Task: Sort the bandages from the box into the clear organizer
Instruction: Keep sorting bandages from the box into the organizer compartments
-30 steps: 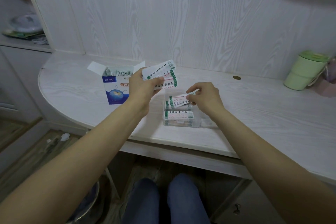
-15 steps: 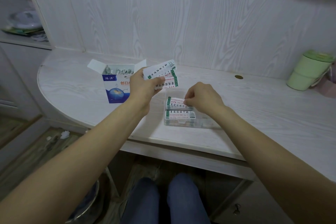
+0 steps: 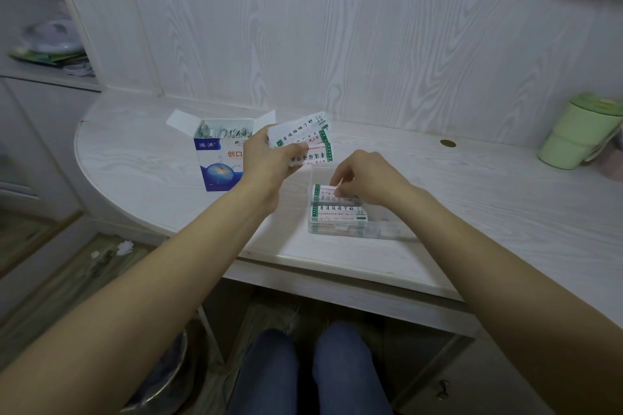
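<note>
A blue-and-white bandage box point(image 3: 217, 163) stands open on the white desk, more wrapped bandages showing in its top. My left hand point(image 3: 268, 158) grips a fan of white bandage wrappers point(image 3: 305, 141) with green and red print, held above the desk just right of the box. The clear organizer point(image 3: 337, 212) lies in front of me with bandages stacked in its left compartments. My right hand point(image 3: 365, 177) is lowered over the organizer's far compartment, fingers curled down and pinching the right end of the top bandage point(image 3: 323, 191) there.
A pale green lidded cup point(image 3: 580, 135) stands at the far right by the wall. A round cable hole point(image 3: 447, 143) lies behind the organizer. The desk's curved front edge point(image 3: 337, 266) runs close to my knees. A shelf with clutter point(image 3: 50, 44) is at the left.
My right hand carried a single bandage down from the air into the organizer's far compartment and now rests on it. The left hand kept its fan of bandages almost still.
</note>
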Demonstrator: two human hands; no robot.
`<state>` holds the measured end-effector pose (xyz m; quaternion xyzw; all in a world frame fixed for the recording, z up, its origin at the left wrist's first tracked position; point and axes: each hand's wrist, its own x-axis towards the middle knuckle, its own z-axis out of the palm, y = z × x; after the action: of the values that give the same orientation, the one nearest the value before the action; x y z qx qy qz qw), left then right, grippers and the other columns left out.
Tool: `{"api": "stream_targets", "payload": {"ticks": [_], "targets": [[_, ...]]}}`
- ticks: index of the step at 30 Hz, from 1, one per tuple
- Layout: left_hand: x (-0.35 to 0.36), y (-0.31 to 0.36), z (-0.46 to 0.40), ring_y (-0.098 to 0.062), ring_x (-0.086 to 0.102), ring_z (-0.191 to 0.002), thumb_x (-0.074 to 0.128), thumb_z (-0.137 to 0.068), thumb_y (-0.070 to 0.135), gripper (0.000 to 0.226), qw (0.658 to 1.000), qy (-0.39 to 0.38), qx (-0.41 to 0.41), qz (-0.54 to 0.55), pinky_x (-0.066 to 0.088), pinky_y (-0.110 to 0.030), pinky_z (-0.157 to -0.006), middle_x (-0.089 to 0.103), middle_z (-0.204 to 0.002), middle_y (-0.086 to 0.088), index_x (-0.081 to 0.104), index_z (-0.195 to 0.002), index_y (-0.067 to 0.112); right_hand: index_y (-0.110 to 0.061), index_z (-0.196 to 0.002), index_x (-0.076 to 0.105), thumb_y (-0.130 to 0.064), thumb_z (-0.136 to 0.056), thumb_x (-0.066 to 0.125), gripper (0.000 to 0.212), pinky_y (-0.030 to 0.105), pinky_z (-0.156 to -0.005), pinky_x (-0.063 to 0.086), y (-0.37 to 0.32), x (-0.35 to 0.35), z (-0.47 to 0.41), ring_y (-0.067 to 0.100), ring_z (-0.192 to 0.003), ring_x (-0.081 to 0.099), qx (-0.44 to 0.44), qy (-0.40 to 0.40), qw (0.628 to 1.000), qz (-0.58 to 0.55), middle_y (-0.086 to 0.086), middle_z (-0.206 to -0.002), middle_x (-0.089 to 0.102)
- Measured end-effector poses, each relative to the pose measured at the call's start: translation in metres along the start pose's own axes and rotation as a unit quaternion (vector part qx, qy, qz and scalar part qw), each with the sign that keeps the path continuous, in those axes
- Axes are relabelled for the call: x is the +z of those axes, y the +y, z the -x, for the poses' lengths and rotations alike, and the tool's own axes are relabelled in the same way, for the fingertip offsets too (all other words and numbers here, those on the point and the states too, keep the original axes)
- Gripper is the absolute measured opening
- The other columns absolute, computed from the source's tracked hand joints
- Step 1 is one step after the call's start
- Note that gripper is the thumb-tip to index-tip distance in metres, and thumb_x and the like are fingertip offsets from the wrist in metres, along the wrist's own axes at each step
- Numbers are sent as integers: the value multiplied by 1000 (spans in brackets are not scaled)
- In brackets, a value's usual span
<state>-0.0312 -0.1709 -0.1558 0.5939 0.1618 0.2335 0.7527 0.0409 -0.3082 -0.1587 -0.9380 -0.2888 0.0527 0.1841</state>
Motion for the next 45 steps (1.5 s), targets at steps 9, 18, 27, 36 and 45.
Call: {"api": "stream_targets", "payload": {"ticks": [9,18,27,36,45], "targets": [[-1,1,1,-16,68,-79,65,-80,-10,28,1000,-1,3,4,58,-25,-70,67,-90,-4,57,-88,15,-17,-99,73,-13,-82,71,17,35,-84,54,-2,-2,-2,18,-87,65,-14,-21,999,19,1,-95,68],[-1,3,2,-19,68,-83,65,-80,-10,27,1000,-3,4,3,59,-28,-74,67,-93,-6,57,-88,15,-14,-108,70,-12,-86,66,22,26,-74,48,-5,-6,-3,21,-93,65,-10,-58,998,14,7,-106,68],[-4,4,2,-18,68,-81,64,-81,-10,27,1000,-9,2,11,58,-29,-76,68,-91,-5,57,-88,15,-14,-97,73,-11,-85,63,16,21,-64,45,-4,-12,2,15,-83,63,-23,-47,999,-8,4,-95,72],[1,3,7,-24,68,-86,63,-81,-11,30,997,-36,-33,59,58,-30,-77,69,-97,-10,57,-105,6,-18,-105,66,-18,-79,76,27,30,-75,54,-9,-33,23,17,-86,68,-40,50,959,-277,2,-91,73],[17,5,13,-16,69,-77,59,-90,2,13,992,-74,-58,89,59,-30,-76,69,-90,-9,58,-103,4,-11,-80,60,-11,-83,71,12,19,-55,48,-2,-28,36,10,-56,64,17,134,890,-437,4,-72,69]]}}
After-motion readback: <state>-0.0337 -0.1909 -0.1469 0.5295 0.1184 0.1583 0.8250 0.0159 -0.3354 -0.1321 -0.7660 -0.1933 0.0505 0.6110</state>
